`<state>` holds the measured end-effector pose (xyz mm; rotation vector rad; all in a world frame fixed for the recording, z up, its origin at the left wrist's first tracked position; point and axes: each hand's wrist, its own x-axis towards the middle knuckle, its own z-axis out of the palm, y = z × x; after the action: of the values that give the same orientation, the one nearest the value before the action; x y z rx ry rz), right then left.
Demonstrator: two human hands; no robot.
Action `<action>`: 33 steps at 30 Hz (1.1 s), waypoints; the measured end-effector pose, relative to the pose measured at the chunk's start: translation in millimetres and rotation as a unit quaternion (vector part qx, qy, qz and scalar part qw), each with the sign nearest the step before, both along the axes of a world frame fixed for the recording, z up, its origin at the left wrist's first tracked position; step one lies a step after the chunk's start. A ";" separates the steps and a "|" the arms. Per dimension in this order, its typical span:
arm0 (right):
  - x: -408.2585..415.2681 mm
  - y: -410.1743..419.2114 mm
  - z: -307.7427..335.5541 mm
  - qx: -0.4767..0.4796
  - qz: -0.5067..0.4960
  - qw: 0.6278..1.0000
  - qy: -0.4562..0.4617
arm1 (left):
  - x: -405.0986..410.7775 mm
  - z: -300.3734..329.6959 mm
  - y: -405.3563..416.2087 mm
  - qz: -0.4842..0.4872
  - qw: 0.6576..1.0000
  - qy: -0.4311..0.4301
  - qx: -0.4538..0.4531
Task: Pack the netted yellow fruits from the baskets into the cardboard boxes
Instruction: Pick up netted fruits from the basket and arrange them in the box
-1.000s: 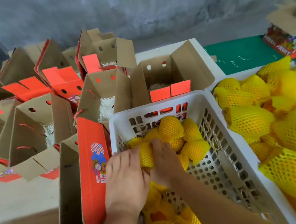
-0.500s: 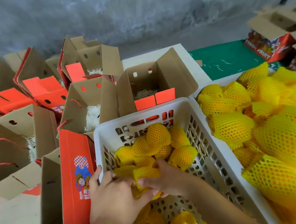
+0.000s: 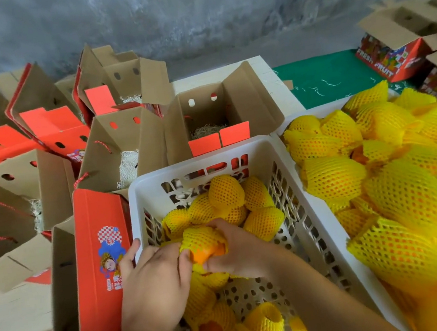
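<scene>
A: Where does the single head view look from?
B: From above, close over the white basket (image 3: 279,145), facing forward and down toward the far grey wall (image 3: 189,13).
A: Any shared ground?
B: There is only one view.

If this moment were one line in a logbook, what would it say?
stage: picking from white basket | left hand: touching netted fruit | right hand: holding same fruit | open box: beyond basket, no fruit visible

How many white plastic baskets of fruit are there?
2. One white basket sits in the middle, where both hands reach in; a second basket stands to its right, heaped with netted fruit so only a bit of rim shows. Others may lie outside the view.
</scene>
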<state>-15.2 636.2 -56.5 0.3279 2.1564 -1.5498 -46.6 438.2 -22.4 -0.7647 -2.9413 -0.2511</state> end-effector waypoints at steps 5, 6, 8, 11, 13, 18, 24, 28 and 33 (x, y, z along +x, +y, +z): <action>-2.2 0.8 -2.0 -0.015 -0.052 0.998 0.023 | 3.7 2.1 -4.9 -0.025 0.996 -0.049 0.077; -2.9 4.1 -1.5 -0.034 -0.044 0.998 0.021 | 2.9 1.9 -6.3 -0.031 0.996 -0.055 0.061; -4.4 10.1 2.8 -0.091 -0.025 0.996 0.000 | 0.6 0.2 -7.0 -0.050 0.998 -0.042 0.018; -4.3 11.9 13.0 -0.201 0.002 0.979 -0.022 | -1.3 -2.5 -6.4 -0.061 0.997 -0.038 -0.006; -3.7 11.7 18.3 -0.205 0.020 0.978 -0.022 | -1.7 -2.4 -6.8 -0.059 0.998 -0.036 0.005; -3.9 6.5 18.5 -0.200 0.034 0.977 -0.060 | 0.3 0.4 -3.3 -0.044 0.998 -0.032 0.040; -16.8 9.9 1.9 -0.017 -0.219 0.967 0.132 | 1.8 2.5 0.3 -0.008 0.999 -0.035 0.017; -43.0 25.0 -20.6 0.141 -0.281 0.923 0.221 | 2.1 3.1 0.6 -0.004 0.999 -0.030 0.018; -86.0 18.7 -38.0 0.239 -0.204 0.939 0.141 | 3.1 4.1 0.9 0.000 0.999 -0.032 0.010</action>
<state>-101.2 654.9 -94.5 0.7961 2.8294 -1.3064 -43.5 439.1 -18.3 -0.7684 -2.9941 -0.3116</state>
